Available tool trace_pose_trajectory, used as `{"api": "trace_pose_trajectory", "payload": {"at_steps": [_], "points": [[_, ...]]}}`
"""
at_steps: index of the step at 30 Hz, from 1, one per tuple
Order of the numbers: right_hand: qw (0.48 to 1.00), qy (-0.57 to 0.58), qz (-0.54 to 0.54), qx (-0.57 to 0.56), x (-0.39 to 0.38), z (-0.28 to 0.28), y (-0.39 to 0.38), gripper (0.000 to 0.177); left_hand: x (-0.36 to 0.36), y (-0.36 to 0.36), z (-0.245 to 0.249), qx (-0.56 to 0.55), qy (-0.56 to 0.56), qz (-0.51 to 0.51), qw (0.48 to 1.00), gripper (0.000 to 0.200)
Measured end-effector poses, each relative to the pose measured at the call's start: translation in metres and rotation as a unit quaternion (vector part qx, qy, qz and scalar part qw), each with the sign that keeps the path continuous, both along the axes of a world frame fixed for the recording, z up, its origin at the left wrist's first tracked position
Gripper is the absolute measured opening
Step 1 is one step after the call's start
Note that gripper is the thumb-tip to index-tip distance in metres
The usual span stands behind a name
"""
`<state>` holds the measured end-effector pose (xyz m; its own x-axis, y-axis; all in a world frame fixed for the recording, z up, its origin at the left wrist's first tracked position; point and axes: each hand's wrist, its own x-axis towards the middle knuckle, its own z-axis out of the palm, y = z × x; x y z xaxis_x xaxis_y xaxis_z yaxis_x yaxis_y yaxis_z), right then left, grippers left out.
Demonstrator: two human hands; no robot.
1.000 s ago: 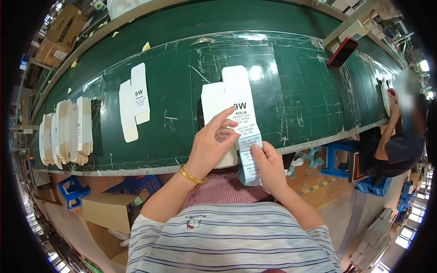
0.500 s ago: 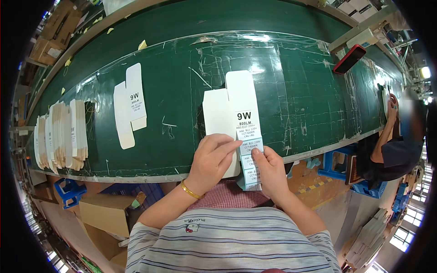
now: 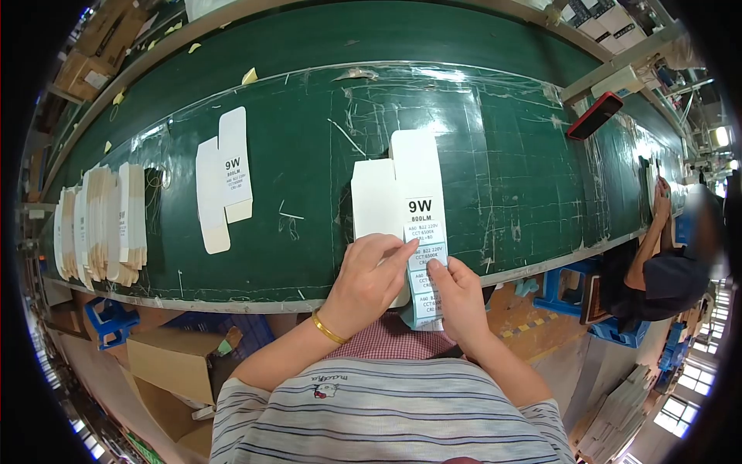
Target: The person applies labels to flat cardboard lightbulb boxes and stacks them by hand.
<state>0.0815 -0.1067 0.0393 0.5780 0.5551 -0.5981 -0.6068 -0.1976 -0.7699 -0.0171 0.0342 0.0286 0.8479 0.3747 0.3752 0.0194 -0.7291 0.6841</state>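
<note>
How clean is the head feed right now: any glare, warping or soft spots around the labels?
Head view: strong fisheye bows the green belt and blackens the corners; overhead light glares off the belt's clear film near its far edge; print on the flat carton and label strip reads sharp; the co-worker at right is partly blurred.

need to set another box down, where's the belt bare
Bare belt lies between the left carton and the centre 9W carton, and again right of it toward the phone. Crowded: the near edge at the left hand, right hand and label strip, and the carton stack far left.
</note>
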Motion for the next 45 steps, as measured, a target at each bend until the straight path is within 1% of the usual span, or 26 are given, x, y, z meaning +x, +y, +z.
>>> {"api": "trace_pose_trajectory", "payload": {"at_steps": [15, 21, 27, 33, 39, 42, 45], "points": [[1.0, 0.011, -0.021, 0.01, -0.002, 0.006, 0.005, 0.021, 0.002, 0.001, 0.005, 0.003, 0.009, -0.001, 1.0, 0.037], [1.0, 0.011, -0.011, 0.008, -0.002, 0.0, 0.001, 0.023, 0.005, 0.001, 0.008, 0.026, 0.026, 0.004, 0.999, 0.034], [1.0, 0.009, -0.011, 0.006, -0.002, 0.0, 0.001, 0.023, 0.007, 0.004, 0.012, 0.031, 0.048, -0.012, 0.998, 0.032], [1.0, 0.0, 0.001, 0.004, -0.003, -0.009, -0.005, 0.022, 0.009, 0.003, 0.012, 0.033, 0.054, -0.011, 0.998, 0.031], [1.0, 0.01, -0.014, 0.01, -0.003, -0.011, -0.004, 0.021, 0.011, 0.005, 0.016, 0.049, 0.066, -0.021, 0.996, 0.034], [1.0, -0.011, -0.001, 0.0, -0.004, -0.013, -0.008, 0.021, 0.016, 0.005, 0.015, 0.064, 0.072, -0.021, 0.995, 0.036], [0.989, -0.116, 0.077, -0.052, -0.009, -0.019, -0.029, 0.021, 0.021, 0.006, 0.012, 0.082, 0.065, -0.021, 0.994, 0.037]]}}
